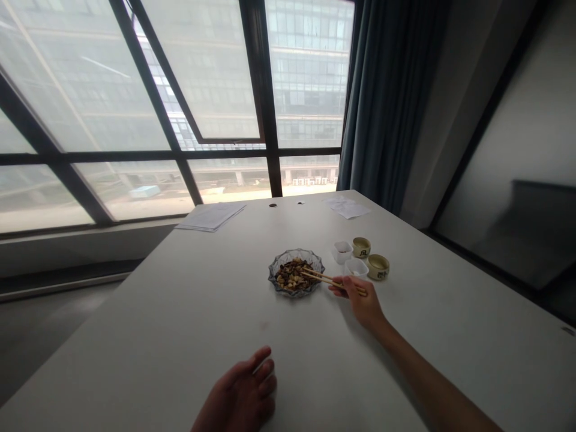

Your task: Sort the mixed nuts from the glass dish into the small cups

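Tubs (pixel 342 257) nr bowl (pixel 318 262), cups (pixel 378 270) alongside; papers (pixel 211 217) beyond

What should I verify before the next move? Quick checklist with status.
1. Chopsticks held in right hand: ok.
2. Tips inside the rim of the glass bowl, at the mixed pieces: ok.
3. A piece pinched between the tips: cannot tell, too small.
4. Left hand free and apart from the bowl: ok, fingers loosely curled.
5. Right hand apart from the nearer plastic container: cannot tell, they overlap in view.
6. Both olive cups upright: ok.
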`<state>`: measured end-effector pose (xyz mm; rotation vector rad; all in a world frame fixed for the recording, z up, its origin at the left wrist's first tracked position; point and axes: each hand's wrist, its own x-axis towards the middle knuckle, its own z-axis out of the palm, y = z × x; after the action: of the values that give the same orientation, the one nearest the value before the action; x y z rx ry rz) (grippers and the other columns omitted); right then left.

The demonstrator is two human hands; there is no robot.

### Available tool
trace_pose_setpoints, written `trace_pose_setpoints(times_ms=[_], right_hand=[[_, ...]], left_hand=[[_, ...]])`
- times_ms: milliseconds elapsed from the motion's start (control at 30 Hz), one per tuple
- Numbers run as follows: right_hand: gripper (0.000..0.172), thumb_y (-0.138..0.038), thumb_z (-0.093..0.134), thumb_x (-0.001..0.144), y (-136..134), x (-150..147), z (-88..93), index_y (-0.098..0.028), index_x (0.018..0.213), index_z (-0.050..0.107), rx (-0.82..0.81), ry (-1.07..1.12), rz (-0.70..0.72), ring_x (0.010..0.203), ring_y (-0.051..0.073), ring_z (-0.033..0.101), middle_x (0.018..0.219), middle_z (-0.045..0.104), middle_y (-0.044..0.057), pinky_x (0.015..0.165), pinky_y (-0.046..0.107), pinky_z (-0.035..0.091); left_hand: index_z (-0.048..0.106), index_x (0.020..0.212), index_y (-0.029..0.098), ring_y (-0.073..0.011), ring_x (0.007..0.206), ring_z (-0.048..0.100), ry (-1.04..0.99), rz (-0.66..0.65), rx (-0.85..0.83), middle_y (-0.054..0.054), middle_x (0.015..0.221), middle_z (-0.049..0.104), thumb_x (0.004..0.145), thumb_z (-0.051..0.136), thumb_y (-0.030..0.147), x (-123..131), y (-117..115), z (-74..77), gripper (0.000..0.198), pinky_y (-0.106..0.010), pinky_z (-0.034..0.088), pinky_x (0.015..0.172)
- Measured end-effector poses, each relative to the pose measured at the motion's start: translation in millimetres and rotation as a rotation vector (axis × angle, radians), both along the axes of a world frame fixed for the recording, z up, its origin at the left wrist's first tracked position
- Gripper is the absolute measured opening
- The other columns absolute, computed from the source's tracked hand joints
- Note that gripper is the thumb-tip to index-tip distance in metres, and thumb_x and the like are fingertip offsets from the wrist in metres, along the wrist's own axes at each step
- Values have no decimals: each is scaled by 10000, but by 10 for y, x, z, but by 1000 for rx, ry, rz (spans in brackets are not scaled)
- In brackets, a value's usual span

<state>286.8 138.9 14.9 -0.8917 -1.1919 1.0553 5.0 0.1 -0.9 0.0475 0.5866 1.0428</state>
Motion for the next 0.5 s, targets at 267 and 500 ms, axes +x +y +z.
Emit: trace_pose_setpoints(times_ms=[267,500], right_hand=[[512,-623,673,880,-56,-18,-14,-130,948,797,57,-15,-6,813,288,787,896,797,146,743,414,658],[510,-620,659,893,-59,-39,-47,-135,957,805,66,-52,-25,819,293,787,879,800,143,761,427,659]], left_hand=[[634,990,170,-116,624,503,20,1,-6,23,767,556,730,792,174,9,-12,20,304,-246,355,551],[633,985,178,-108,614,502,37,-1,-18,30,757,547,700,803,185,5,4,16,332,-240,348,543]])
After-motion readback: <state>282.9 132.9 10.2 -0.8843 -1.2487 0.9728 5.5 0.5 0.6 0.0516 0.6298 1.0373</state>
